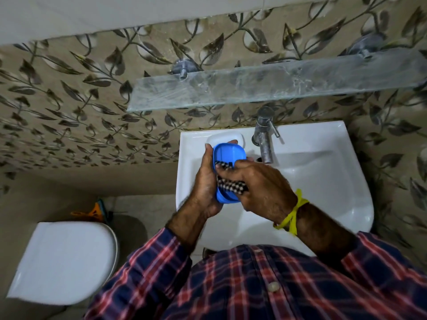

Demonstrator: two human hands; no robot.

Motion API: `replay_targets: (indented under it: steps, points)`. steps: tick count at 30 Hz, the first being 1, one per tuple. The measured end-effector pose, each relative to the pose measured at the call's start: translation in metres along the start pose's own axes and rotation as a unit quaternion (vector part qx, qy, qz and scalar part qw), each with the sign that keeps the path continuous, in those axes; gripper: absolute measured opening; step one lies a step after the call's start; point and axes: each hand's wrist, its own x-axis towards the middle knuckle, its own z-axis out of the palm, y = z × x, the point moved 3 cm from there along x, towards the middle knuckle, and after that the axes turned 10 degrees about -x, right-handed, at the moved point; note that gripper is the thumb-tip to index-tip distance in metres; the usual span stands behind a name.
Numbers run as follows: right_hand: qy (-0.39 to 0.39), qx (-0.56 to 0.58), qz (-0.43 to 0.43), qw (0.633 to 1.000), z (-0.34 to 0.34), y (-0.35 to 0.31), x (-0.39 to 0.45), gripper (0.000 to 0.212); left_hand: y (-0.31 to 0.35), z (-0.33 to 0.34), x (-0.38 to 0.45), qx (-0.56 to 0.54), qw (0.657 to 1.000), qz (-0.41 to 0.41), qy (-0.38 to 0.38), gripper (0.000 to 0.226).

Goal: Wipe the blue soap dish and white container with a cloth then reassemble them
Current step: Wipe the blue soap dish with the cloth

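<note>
My left hand (204, 181) grips the blue soap dish (227, 154) from its left side and holds it above the left part of the basin, open side facing me. My right hand (261, 188) presses a black-and-white checked cloth (231, 183) into the dish's lower half. The cloth covers the middle of the dish, and its far end and near rim show. The white container (221, 136) rests on the sink ledge just behind the dish, left of the tap, partly hidden by my fingers.
A white sink (335, 181) with a metal tap (263, 137) is below my hands. A glass shelf (265, 86) juts from the leaf-patterned wall above it. A closed white toilet lid (64, 262) is at the lower left, with an orange and blue object (97, 212) behind it.
</note>
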Motion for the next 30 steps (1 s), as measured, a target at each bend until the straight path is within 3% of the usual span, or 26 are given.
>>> replay_targets:
  steps: [5, 9, 14, 18, 22, 26, 30]
  points:
    - [0.029, -0.029, 0.029, 0.999, -0.008, 0.014, -0.001, 0.056, -0.004, 0.001, 0.008, 0.035, 0.999, 0.007, -0.002, 0.071]
    - [-0.027, -0.036, -0.048, 0.998, -0.001, 0.005, -0.005, 0.056, 0.009, 0.002, 0.011, 0.020, 1.000, 0.011, -0.019, 0.073]
    - [-0.009, -0.067, -0.011, 0.998, -0.001, 0.015, -0.007, 0.058, 0.005, 0.003, 0.013, 0.054, 0.998, -0.002, -0.021, 0.080]
    - [-0.038, -0.068, -0.084, 0.993, -0.001, 0.008, -0.009, 0.055, 0.017, 0.006, 0.013, 0.033, 0.999, 0.025, -0.032, 0.076]
    - [-0.023, -0.110, -0.054, 0.992, -0.011, 0.020, -0.006, 0.054, 0.013, 0.005, 0.014, 0.028, 0.999, 0.014, -0.024, 0.076]
    - [-0.036, -0.117, -0.109, 0.987, -0.008, 0.011, -0.008, 0.051, 0.021, 0.006, 0.012, 0.043, 0.998, 0.014, -0.031, 0.076]
    - [-0.011, -0.133, -0.058, 0.989, -0.017, 0.023, -0.006, 0.047, 0.015, 0.006, 0.011, 0.058, 0.998, -0.006, -0.010, 0.080]
